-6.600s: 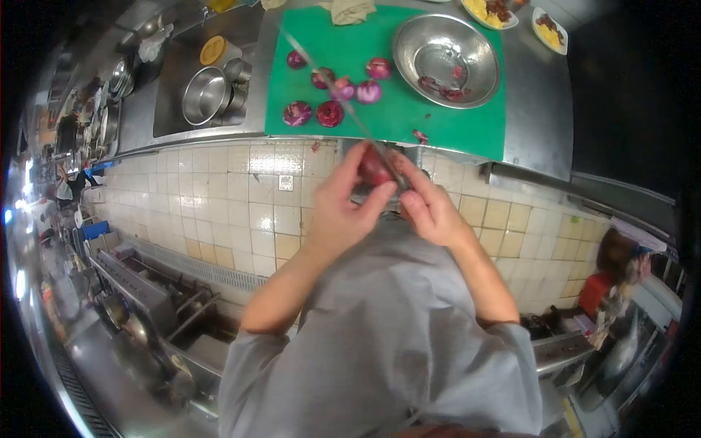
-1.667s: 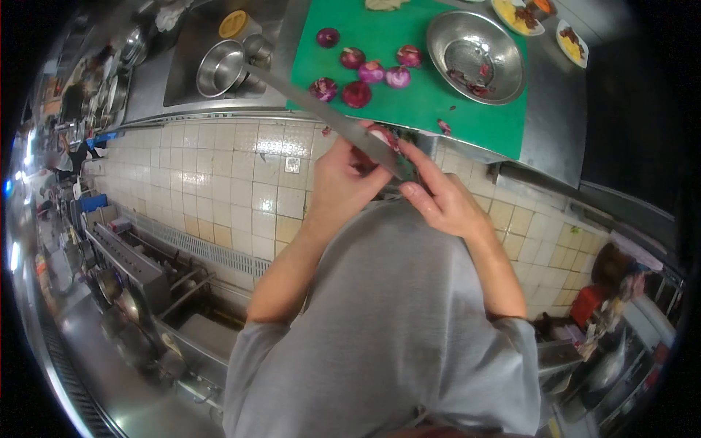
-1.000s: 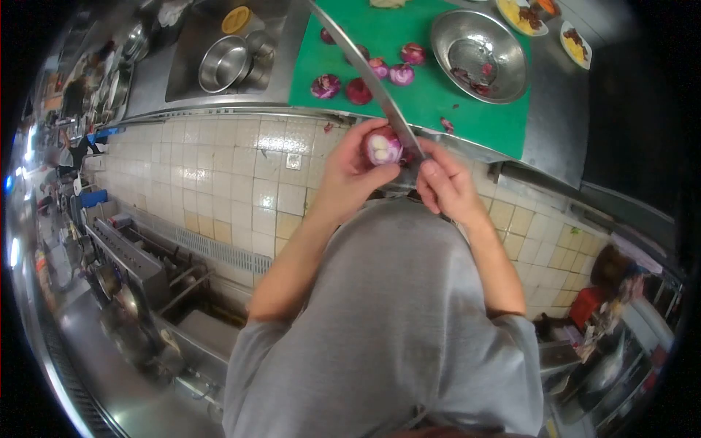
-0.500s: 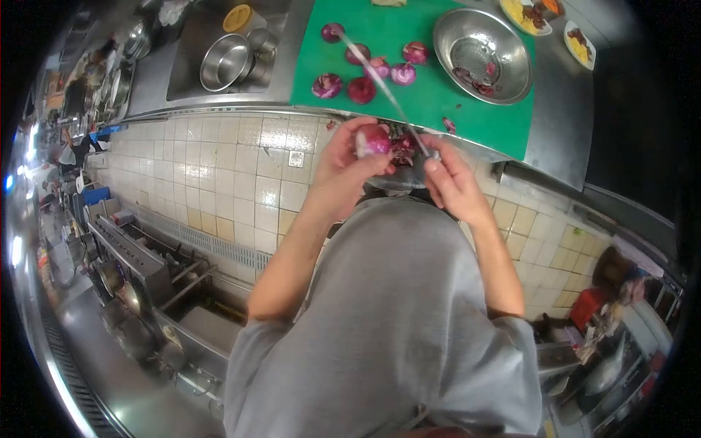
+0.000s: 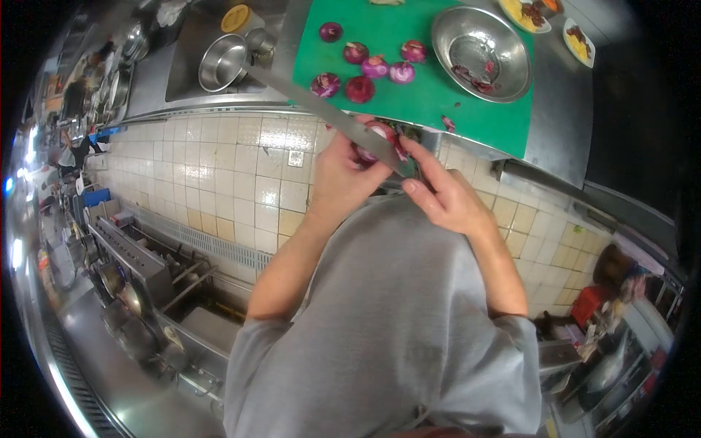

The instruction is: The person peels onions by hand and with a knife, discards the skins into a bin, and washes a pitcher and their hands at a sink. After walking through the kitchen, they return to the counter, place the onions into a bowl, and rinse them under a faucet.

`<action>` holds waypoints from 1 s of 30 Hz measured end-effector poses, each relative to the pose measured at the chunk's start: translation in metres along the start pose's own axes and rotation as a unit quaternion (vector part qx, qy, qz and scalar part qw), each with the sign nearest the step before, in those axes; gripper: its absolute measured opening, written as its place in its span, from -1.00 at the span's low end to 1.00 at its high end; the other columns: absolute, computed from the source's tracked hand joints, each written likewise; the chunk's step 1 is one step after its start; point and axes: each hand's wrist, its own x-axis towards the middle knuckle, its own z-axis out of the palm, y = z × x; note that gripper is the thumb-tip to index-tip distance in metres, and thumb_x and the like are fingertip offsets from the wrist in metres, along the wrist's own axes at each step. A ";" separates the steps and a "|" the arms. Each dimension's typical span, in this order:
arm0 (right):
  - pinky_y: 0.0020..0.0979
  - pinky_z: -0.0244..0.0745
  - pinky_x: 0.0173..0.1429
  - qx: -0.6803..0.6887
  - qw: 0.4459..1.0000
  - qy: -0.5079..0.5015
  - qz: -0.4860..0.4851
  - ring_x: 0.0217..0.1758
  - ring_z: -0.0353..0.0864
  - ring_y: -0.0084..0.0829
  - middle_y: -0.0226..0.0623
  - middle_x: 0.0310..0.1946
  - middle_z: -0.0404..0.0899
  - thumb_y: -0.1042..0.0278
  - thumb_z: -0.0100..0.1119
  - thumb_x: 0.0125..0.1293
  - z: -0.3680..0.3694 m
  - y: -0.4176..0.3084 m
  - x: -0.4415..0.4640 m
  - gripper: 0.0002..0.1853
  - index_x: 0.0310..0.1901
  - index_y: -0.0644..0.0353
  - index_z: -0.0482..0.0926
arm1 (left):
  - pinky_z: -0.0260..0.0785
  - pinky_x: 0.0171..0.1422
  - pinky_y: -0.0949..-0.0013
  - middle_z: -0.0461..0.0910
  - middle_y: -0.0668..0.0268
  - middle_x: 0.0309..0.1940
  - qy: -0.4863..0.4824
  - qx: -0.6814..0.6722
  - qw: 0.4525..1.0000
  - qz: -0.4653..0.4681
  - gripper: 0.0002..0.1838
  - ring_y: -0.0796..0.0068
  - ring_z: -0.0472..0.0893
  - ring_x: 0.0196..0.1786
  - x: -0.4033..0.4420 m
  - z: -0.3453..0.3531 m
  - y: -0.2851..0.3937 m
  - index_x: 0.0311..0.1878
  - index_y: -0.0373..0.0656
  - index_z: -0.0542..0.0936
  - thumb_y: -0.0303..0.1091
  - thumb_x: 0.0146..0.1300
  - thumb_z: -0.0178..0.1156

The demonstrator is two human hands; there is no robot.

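My left hand is wrapped round a red onion, held just off the counter's front edge. In my right hand is a long kitchen knife, its broad blade lying across the onion and pointing up to the left. The right fingers reach over the blade's near end to a flap of dark skin on the onion. Most of the knife's handle is hidden by that hand. Behind them, several red onions sit on a green cutting board.
A steel bowl with scraps of onion skin stands on the board's right side. Plates of food are at the far right. A steel pot and a yellow-lidded container stand left of the board. Tiled floor lies below.
The knife has swung from pointing up the board to lying flatter across the onion, tip leftward. My right hand has closed in on the onion, which has turned in my left hand.
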 end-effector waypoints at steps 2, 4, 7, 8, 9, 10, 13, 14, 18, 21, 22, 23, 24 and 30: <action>-0.25 0.53 -0.14 0.006 1.000 -0.002 -0.007 -0.37 0.66 -0.10 -0.05 -0.31 0.67 0.19 0.20 0.46 0.001 0.001 0.000 -0.34 0.52 0.11 0.24 | 0.54 0.01 0.50 0.70 0.32 -0.11 0.004 0.027 1.000 0.003 -0.49 0.64 0.66 -0.07 0.001 0.000 0.001 0.21 -0.32 0.46 -0.45 0.25 0.42; -0.24 0.54 -0.13 0.004 1.000 0.000 -0.016 -0.36 0.68 -0.10 -0.05 -0.28 0.69 0.20 0.21 0.45 0.003 0.006 0.000 -0.33 0.52 0.12 0.24 | 0.55 0.00 0.49 0.70 0.32 -0.12 0.008 0.055 0.998 0.005 -0.51 0.65 0.66 -0.09 0.001 0.002 0.004 0.20 -0.32 0.47 -0.44 0.26 0.42; -0.22 0.55 -0.10 0.002 1.000 -0.019 0.010 -0.31 0.71 -0.08 -0.04 -0.19 0.70 0.22 0.22 0.44 0.001 0.002 0.002 -0.33 0.51 0.12 0.25 | 0.55 -0.01 0.48 0.71 0.31 -0.13 0.023 0.034 0.999 -0.011 -0.50 0.65 0.66 -0.11 -0.003 0.003 0.011 0.19 -0.33 0.49 -0.42 0.24 0.44; -0.21 0.56 -0.08 0.002 0.998 -0.039 0.043 -0.27 0.72 -0.08 -0.02 -0.14 0.71 0.24 0.23 0.44 -0.001 -0.001 0.002 -0.34 0.51 0.13 0.25 | 0.56 0.00 0.48 0.71 0.29 -0.14 0.018 0.090 0.995 -0.031 -0.48 0.64 0.67 -0.11 -0.006 0.002 0.018 0.20 -0.33 0.48 -0.42 0.23 0.45; -0.21 0.56 -0.08 -0.002 0.999 -0.037 0.040 -0.27 0.72 -0.08 -0.02 -0.14 0.71 0.24 0.23 0.44 -0.001 -0.001 0.002 -0.34 0.51 0.13 0.25 | 0.56 0.01 0.47 0.72 0.27 -0.14 0.014 0.145 0.988 -0.047 -0.46 0.63 0.67 -0.11 -0.007 0.003 0.023 0.22 -0.33 0.48 -0.41 0.21 0.46; -0.22 0.57 -0.07 -0.008 0.999 -0.026 0.036 -0.25 0.73 -0.07 -0.01 -0.12 0.71 0.25 0.23 0.43 0.001 0.002 0.002 -0.34 0.50 0.13 0.26 | 0.56 0.01 0.47 0.72 0.27 -0.14 0.015 0.144 0.989 -0.036 -0.46 0.63 0.67 -0.11 -0.007 0.004 0.023 0.22 -0.33 0.48 -0.41 0.21 0.46; -0.10 0.59 -0.12 -0.012 0.996 0.057 -0.064 -0.22 0.71 0.15 0.13 -0.16 0.69 0.24 0.22 0.42 0.015 0.018 0.008 -0.38 0.45 0.17 0.30 | 0.57 0.01 0.43 0.71 0.22 -0.10 0.013 0.125 0.991 -0.039 -0.40 0.60 0.68 -0.08 -0.014 0.007 0.014 0.26 -0.31 0.47 -0.42 0.18 0.48; -0.11 0.60 -0.09 -0.004 0.996 0.070 -0.060 -0.21 0.73 0.11 0.07 -0.12 0.71 0.25 0.20 0.44 0.016 0.021 0.009 -0.41 0.44 0.18 0.31 | 0.57 0.04 0.42 0.70 0.20 -0.06 0.015 0.132 0.991 -0.013 -0.40 0.58 0.68 -0.05 -0.015 0.009 0.012 0.27 -0.31 0.47 -0.44 0.18 0.47; -0.25 0.59 -0.16 0.122 0.990 0.064 0.020 -0.31 0.71 -0.21 -0.16 -0.17 0.72 0.27 0.14 0.50 0.010 0.023 0.012 -0.49 0.41 0.20 0.36 | 0.54 0.16 0.40 0.60 0.20 0.11 -0.006 0.042 0.995 0.092 -0.40 0.52 0.63 0.07 -0.012 0.015 -0.003 0.28 -0.32 0.44 -0.63 0.16 0.41; -0.50 0.43 -0.34 0.306 0.945 0.011 0.115 -0.44 0.49 -0.64 -0.44 -0.37 0.57 0.27 0.06 0.57 0.003 0.016 0.011 -0.55 0.39 0.23 0.39 | 0.53 0.21 0.39 0.54 0.21 0.15 -0.035 -0.139 0.990 -0.014 -0.34 0.47 0.60 0.15 -0.005 0.009 -0.005 0.36 -0.27 0.36 -0.62 0.20 0.39; -0.50 0.43 -0.34 0.302 0.945 0.021 0.120 -0.44 0.49 -0.64 -0.44 -0.37 0.57 0.27 0.06 0.57 0.005 0.015 0.010 -0.55 0.39 0.23 0.39 | 0.53 0.21 0.39 0.54 0.21 0.15 -0.045 -0.144 0.988 -0.017 -0.34 0.47 0.60 0.15 -0.004 0.008 -0.007 0.36 -0.27 0.36 -0.62 0.20 0.39; -0.56 0.35 -0.38 0.297 0.948 0.022 0.111 -0.48 0.42 -0.69 -0.48 -0.43 0.50 0.26 0.05 0.58 0.008 0.013 0.011 -0.56 0.39 0.22 0.39 | 0.53 0.21 0.39 0.52 0.22 0.15 -0.041 -0.145 0.988 -0.037 -0.34 0.46 0.59 0.16 -0.002 0.009 -0.011 0.36 -0.26 0.35 -0.64 0.21 0.37; -0.61 0.27 -0.42 0.293 0.950 0.021 0.101 -0.52 0.35 -0.74 -0.53 -0.48 0.43 0.25 0.03 0.59 0.009 0.014 0.011 -0.56 0.39 0.22 0.39 | 0.52 0.22 0.39 0.50 0.23 0.15 -0.036 -0.144 0.987 -0.056 -0.35 0.44 0.58 0.17 0.001 0.010 -0.013 0.35 -0.24 0.34 -0.67 0.22 0.36; -0.52 0.43 -0.24 0.274 0.955 0.038 0.102 -0.35 0.48 -0.64 -0.43 -0.31 0.55 0.23 0.03 0.59 0.007 0.040 0.011 -0.57 0.36 0.26 0.41 | 0.55 0.17 0.35 0.51 0.18 0.17 -0.022 -0.145 0.988 -0.044 -0.39 0.40 0.62 0.14 -0.010 0.008 -0.007 0.35 -0.25 0.32 -0.66 0.26 0.31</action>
